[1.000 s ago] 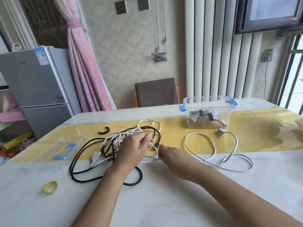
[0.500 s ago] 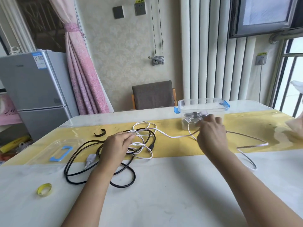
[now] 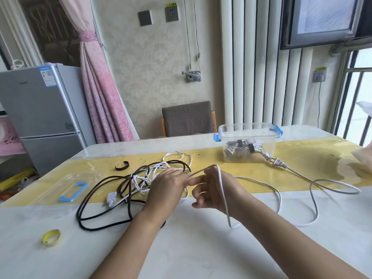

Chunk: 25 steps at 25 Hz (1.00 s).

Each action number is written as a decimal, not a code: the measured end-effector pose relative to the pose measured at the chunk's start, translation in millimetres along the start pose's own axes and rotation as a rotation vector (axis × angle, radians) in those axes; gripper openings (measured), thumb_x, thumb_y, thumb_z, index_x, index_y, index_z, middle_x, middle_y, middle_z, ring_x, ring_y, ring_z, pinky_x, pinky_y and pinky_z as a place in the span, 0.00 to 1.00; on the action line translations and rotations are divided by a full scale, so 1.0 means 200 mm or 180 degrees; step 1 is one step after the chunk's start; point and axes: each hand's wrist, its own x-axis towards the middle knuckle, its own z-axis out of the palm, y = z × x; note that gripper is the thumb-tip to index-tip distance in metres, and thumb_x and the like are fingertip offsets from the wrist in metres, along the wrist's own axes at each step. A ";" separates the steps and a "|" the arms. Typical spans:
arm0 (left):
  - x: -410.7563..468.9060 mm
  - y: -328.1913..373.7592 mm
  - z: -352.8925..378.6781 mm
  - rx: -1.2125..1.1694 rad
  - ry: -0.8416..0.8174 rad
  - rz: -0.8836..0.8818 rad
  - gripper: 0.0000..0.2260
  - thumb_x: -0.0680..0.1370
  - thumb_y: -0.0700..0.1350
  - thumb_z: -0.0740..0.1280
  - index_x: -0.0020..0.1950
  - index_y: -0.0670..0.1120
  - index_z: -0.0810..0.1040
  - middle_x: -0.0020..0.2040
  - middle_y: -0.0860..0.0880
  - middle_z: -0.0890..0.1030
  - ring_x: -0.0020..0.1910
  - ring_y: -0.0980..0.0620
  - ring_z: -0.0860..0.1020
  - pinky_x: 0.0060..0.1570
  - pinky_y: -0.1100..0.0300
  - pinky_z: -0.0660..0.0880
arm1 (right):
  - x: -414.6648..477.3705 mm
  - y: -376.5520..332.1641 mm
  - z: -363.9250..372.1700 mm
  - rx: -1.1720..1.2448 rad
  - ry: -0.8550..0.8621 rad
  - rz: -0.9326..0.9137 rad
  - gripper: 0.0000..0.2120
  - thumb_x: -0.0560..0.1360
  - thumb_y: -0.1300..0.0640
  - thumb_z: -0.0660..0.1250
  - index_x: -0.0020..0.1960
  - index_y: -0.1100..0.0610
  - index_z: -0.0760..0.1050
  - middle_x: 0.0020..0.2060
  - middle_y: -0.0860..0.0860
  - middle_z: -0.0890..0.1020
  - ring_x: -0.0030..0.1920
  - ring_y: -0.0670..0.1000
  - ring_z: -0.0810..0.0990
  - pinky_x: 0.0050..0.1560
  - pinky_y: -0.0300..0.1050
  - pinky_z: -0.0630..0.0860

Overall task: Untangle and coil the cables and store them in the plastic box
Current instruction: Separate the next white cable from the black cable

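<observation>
A tangle of black cable and white cable lies on the table left of centre. My left hand rests on the tangle and pinches one white cable at its fingertips. That cable runs over my right hand, whose fingers are curled round it, then loops across the table to its plug beside the plastic box. The clear, blue-clipped box stands open at the back right, with coiled cables inside.
The box's clear lid with a blue handle lies at the left. A yellow tape ring sits near the front left and a black strap behind the tangle. A chair stands beyond the table's far edge.
My right hand has come back from the box to meet my left hand, with the white cable now draped over it. The cable's plug end lies stretched out toward the box.
</observation>
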 end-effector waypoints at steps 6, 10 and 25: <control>-0.01 0.01 -0.01 -0.0089 -0.0035 -0.0185 0.12 0.75 0.50 0.58 0.41 0.48 0.80 0.29 0.51 0.74 0.27 0.48 0.75 0.22 0.59 0.70 | -0.01 -0.01 -0.04 -0.0065 -0.0101 -0.0237 0.14 0.78 0.64 0.53 0.48 0.65 0.78 0.37 0.61 0.81 0.29 0.57 0.78 0.38 0.47 0.80; -0.02 0.03 0.00 -0.0162 -0.0093 0.0000 0.15 0.75 0.51 0.56 0.44 0.48 0.82 0.30 0.50 0.74 0.26 0.47 0.75 0.20 0.58 0.70 | 0.01 -0.04 -0.10 0.0117 -0.0229 0.0223 0.26 0.80 0.46 0.53 0.45 0.66 0.78 0.33 0.59 0.80 0.26 0.54 0.76 0.32 0.44 0.77; -0.03 -0.20 -0.11 -0.0639 0.0484 -0.1348 0.03 0.75 0.45 0.70 0.43 0.48 0.83 0.34 0.54 0.82 0.34 0.51 0.79 0.36 0.58 0.74 | 0.02 -0.15 -0.32 -0.0592 0.2333 -0.2087 0.13 0.80 0.60 0.56 0.42 0.57 0.77 0.26 0.45 0.73 0.30 0.46 0.71 0.33 0.42 0.69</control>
